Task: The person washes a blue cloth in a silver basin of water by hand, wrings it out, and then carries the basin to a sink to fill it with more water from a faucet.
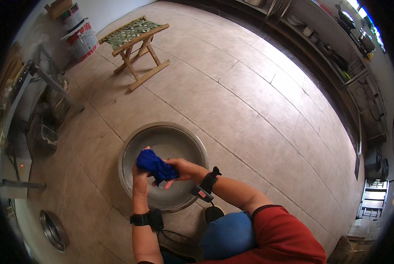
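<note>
A bunched, dark blue cloth is held between both hands above a round metal basin. My left hand grips its left end, with the palm and fingers partly behind the fabric. My right hand has the right end, fingertips showing under the cloth. Pale, cloudy water seems to lie in the basin, which stands on the floor in front of me. Each wrist wears a black strap with a small device.
Past the basin stands a folding wooden stool with a woven seat. Stacked paint-type buckets are at the far left. A smaller metal bowl sits at lower left. Shelves with kitchenware line the right, near a stepladder.
</note>
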`<control>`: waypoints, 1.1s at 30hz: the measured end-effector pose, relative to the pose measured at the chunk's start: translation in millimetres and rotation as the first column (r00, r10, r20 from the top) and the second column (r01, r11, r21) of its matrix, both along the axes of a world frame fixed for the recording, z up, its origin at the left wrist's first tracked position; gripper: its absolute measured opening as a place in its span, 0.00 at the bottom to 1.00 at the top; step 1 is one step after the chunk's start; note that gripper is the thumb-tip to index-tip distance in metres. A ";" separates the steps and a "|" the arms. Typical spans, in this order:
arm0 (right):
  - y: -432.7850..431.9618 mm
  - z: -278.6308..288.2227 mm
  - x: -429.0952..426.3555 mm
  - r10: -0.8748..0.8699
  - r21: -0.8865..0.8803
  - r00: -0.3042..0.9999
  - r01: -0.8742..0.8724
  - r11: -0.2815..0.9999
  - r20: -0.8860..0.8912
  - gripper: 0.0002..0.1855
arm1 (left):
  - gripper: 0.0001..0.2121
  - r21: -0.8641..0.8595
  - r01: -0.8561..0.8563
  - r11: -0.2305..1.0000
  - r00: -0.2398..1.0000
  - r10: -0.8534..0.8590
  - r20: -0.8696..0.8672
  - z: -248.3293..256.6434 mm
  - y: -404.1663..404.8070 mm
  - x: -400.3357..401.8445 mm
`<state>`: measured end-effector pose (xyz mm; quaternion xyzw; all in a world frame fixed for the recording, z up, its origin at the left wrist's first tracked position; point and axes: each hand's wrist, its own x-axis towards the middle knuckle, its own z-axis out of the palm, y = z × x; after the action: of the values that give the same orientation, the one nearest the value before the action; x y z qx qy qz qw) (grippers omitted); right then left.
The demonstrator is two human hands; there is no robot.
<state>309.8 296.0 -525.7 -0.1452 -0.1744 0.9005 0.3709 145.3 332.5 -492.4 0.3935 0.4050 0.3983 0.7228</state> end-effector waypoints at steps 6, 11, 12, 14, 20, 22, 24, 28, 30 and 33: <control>2.4 14.1 5.0 0.021 -0.043 0.995 -0.025 0.999 -0.094 0.35 | 0.30 0.287 0.125 0.950 0.992 -0.127 -0.011 25.3 2.3 -2.9; 3.4 -3.1 4.3 0.077 0.059 0.995 -0.081 0.995 0.069 0.36 | 0.28 0.198 0.105 0.975 0.975 -0.140 0.175 17.6 16.8 -5.8; 3.0 -1.3 3.1 0.118 0.046 0.986 -0.124 0.991 0.116 0.37 | 0.28 0.202 0.096 0.975 0.976 -0.133 0.175 14.8 19.5 -5.2; -0.4 3.8 -2.6 0.135 0.105 0.985 -0.146 0.984 0.109 0.37 | 0.29 0.214 0.122 0.969 0.966 -0.166 0.200 12.1 24.5 -3.0; 2.3 5.2 -9.0 0.091 0.165 0.943 -0.150 0.975 0.319 0.34 | 0.21 0.190 0.221 0.957 0.972 -0.231 0.035 16.4 25.0 9.5; 3.1 0.5 -12.0 0.011 0.179 0.809 -0.143 0.973 0.587 0.28 | 0.11 0.277 0.224 0.934 0.965 -0.171 -0.201 10.0 26.2 15.2; 3.1 -1.9 -15.8 -0.045 0.187 0.740 -0.110 0.976 0.671 0.23 | 0.10 0.352 0.252 0.902 0.933 -0.130 -0.335 -0.7 29.2 17.2; 3.0 -23.1 -25.2 -0.188 0.259 0.425 -0.115 0.959 0.885 0.13 | 0.06 0.476 0.266 0.838 0.848 0.032 -0.530 -35.6 26.3 23.8; -0.9 -34.2 -33.2 -0.361 0.409 0.308 -0.108 0.906 0.880 0.12 | 0.06 0.503 0.259 0.825 0.789 0.119 -0.602 -35.9 19.7 29.2; -4.4 -37.3 -30.6 -0.451 0.468 0.124 -0.207 0.859 0.884 0.12 | 0.06 0.508 0.227 0.831 0.757 0.178 -0.629 -60.1 18.1 33.4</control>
<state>279.2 291.6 -563.0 -0.6155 -0.5798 0.4652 0.2621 178.7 350.6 -552.5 0.7049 0.4918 0.3255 0.3941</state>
